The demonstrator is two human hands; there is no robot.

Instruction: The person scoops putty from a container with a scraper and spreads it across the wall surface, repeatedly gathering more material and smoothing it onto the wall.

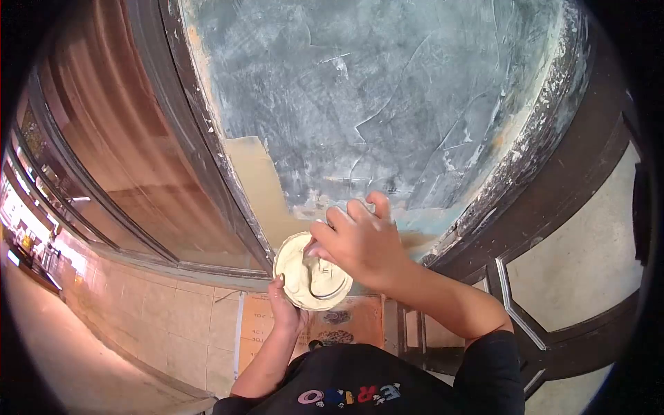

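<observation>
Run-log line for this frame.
left hand: holding tub of cream paste | right hand: over tub, grip unclear | wall: gray, patchy

At the upper centre, the wall (394, 90) looks matt and chalky, roughened by thin ridges and scrapes; a beige patch (247, 173) along its left edge is smoother. The trim (529, 142) at right is rough and flaking. Creamy, soft-looking paste (294, 277) shows at centre. The shirt (422, 387), bottom centre, is matt cloth; lower-left tiles (183, 321) look smooth.
</observation>
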